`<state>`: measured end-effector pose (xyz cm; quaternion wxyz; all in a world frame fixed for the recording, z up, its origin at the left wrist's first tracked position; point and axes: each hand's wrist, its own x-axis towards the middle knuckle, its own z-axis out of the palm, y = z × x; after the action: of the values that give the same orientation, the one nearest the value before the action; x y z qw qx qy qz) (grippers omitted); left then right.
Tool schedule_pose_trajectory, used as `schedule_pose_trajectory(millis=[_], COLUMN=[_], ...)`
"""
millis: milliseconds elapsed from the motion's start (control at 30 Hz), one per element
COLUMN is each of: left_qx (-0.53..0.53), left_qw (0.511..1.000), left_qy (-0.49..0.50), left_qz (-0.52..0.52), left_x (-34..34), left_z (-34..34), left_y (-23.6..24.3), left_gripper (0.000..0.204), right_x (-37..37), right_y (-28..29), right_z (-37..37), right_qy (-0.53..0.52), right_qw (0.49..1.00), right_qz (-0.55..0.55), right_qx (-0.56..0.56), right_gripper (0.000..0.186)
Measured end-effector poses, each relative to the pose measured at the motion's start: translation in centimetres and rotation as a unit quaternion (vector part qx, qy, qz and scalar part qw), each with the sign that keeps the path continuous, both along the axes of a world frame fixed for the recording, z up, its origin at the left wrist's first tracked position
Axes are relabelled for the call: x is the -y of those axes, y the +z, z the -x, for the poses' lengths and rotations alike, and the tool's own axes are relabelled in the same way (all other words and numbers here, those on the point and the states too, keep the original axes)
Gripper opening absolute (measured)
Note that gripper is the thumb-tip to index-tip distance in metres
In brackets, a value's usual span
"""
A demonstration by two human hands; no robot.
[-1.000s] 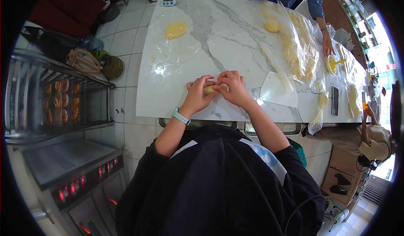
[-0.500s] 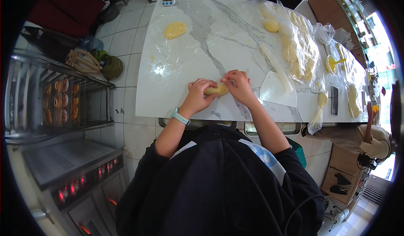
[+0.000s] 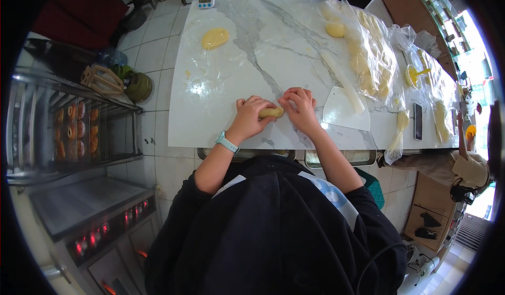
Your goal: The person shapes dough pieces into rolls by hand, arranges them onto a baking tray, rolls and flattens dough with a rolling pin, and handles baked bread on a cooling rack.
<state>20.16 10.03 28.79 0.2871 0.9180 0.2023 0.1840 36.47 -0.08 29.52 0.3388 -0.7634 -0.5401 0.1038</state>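
A short roll of pale yellow dough [image 3: 270, 112] lies near the front edge of the marbled tabletop [image 3: 221, 84]. My left hand [image 3: 252, 117] is wrapped over it, thumb along its near side. Just right of the dough's end is my right hand [image 3: 300, 108], its fingers curled and pinched together; whether a bit of dough is between them is hidden. Right of that hand lie a white dough scraper [image 3: 344, 111] and a pale rolling pin [image 3: 343, 82]. Farther off at the left sits a flat, glossy yellow dough piece [image 3: 215, 38].
Plastic-covered dough pieces [image 3: 371, 58] fill the table's right part, near a bare dough ball [image 3: 335, 30]. A phone [image 3: 417, 121] and a tied bag [image 3: 399, 137] lie nearer. A timer [image 3: 205, 1] stands at the far-left corner. A pastry rack [image 3: 76, 121] and oven [image 3: 100, 226] stand left.
The dough roll's right end now shows apart from my right hand, whose fingers have drawn slightly away. My left hand keeps its grasp. The view has shifted a little.
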Motion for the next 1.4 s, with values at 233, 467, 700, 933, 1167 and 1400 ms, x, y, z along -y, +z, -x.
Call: schedule_pose_trajectory(millis=[233,467,700,933,1167,1400], left_qx=[0.028,0.011,-0.002,-0.017,-0.027,0.037], left_qw=[0.999,1.0,1.0,1.0,0.999,0.987], left_qy=[0.026,-0.009,-0.013,-0.001,-0.012,0.125], left_qz=[0.031,-0.013,-0.019,-0.007,0.013,0.096], left_x=[0.6,0.4,0.5,0.6,0.3,-2.1], left_z=[-1.2,-1.0,-1.0,-1.5,-0.6,5.1], left_y=[1.1,0.7,0.8,1.6,2.3,0.0], left_gripper=[0.05,0.027,0.03,0.05,0.056,0.029], right_x=[0.0,0.4,1.5,0.2,0.0,-1.3], right_y=[-1.2,-0.7,-0.8,-0.9,-1.3,0.8], right_z=[-0.6,-0.2,-0.3,0.3,-0.6,0.6], right_qy=[0.054,-0.05,0.023,-0.024,-0.053,0.014], right_qw=[0.998,0.998,0.999,0.999,0.998,0.988], right_qz=[-0.019,0.015,-0.017,-0.009,-0.005,0.032], right_qx=[0.026,0.016,0.019,0.034,0.02,-0.153], right_gripper=[0.01,0.012,0.01,0.012,0.012,0.009])
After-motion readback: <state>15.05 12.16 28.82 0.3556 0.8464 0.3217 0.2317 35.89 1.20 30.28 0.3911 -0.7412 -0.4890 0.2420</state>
